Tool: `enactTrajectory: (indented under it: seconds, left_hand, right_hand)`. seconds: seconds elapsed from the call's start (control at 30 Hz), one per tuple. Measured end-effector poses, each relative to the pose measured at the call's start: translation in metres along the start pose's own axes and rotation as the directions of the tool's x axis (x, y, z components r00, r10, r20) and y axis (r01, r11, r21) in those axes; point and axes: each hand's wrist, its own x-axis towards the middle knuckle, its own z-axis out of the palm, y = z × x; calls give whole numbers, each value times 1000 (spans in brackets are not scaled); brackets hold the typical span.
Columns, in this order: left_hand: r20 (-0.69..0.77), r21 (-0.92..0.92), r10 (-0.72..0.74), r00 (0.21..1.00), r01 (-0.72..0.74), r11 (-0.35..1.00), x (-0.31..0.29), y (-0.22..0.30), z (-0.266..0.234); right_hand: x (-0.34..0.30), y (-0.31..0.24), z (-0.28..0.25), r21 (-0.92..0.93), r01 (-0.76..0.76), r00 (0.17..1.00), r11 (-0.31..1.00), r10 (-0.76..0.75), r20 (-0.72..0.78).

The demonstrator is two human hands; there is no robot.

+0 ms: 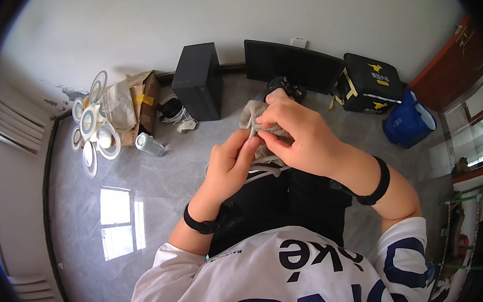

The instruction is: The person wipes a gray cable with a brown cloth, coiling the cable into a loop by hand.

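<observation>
1. A pale wall [231,15] stands behind a shiny grey tiled floor [87,208], which mirrors a bright window.
2. Along the wall's foot, a wide black screen [285,62] leans to the right of a dark tower case [197,80].
3. Farther right sit a black insulated bag [369,81] with yellow markings and, just beside it, a blue bag [409,122].
4. On the left, a white lamp [88,124] with many rings rests against an opened cardboard box [146,102]; a pale bottle [149,144] is near them.
5. The right hand [302,135] bends inward over the person's black shorts, thumb and forefinger closed on the cloth — whether they also grip the strand, I cannot tell.
6. The left hand [228,164] meets it from the other side, thumb and forefinger pinched together on the strand.
7. A grey-brown knitted cloth [251,112] is bunched between and beyond the fingertips, above the lap.
8. Smallest is the pale strand [253,129] — thin, running against the cloth between both hands.
</observation>
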Motion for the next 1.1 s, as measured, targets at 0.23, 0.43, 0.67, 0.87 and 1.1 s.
enactTrajectory:
  seconds: [0.23, 0.43, 0.67, 0.87, 1.1]
  left_hand:
    - [63, -3, 68, 996, -68, 998, 0, 1, -3]
    - [49, -87, -5, 999, 9, 996, 10, -7, -2]
    - [138, -65, 56, 989, -48, 997, 5, 7, -1]
    - [252, -147, 211, 944, -178, 973, 0, 7, -8]
    - [189, -172, 68, 980, -35, 984, 10, -10, 1]
  right_hand:
    - [2, 30, 1, -3, -199, 979, 980, 199, 42]
    - [2, 4, 1, 151, -181, 983, 972, 176, 48]
    - [8, 36, 4, 210, -316, 948, 925, 318, 22]
    - [4, 40, 1, 244, -442, 897, 863, 430, 104]
    - [-7, 19, 5, 496, -289, 948, 819, 315, 33]
